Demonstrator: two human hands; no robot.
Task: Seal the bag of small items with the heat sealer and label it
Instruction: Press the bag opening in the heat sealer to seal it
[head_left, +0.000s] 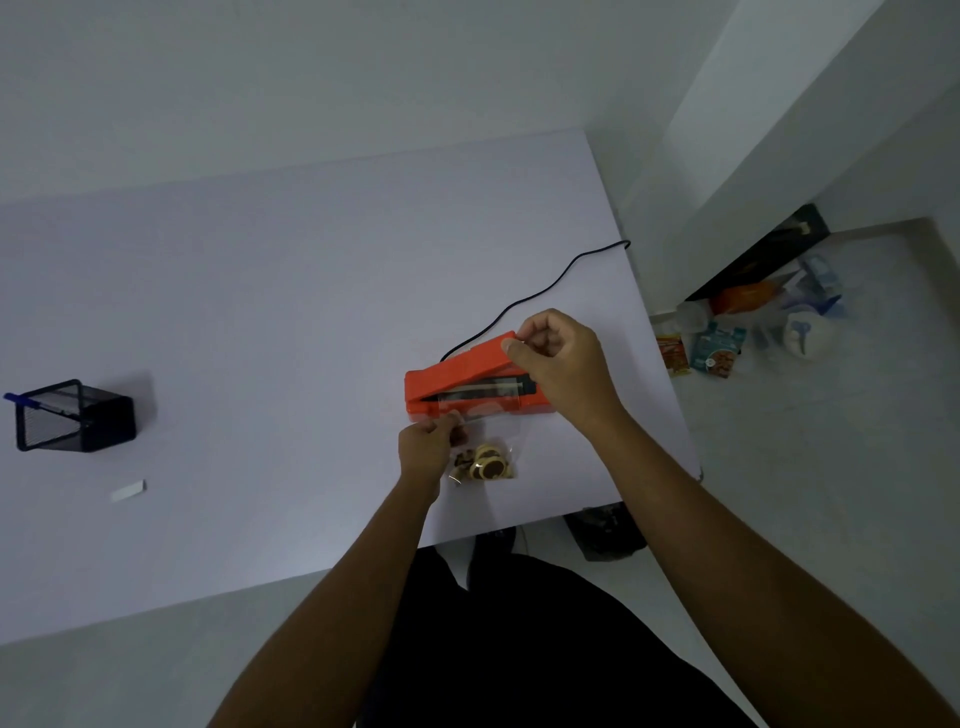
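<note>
Orange sealer (475, 382) lid raised by right hand (558, 358), left hand (425, 447) feeding bag (480, 441)

Orange heat sealer (470, 382), black cord (540, 291), white table (260, 312).

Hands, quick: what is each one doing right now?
Left hand: fingers pinched on the clear bag of small items.
Right hand: fingers closed on the raised lid end of the orange heat sealer.
</note>
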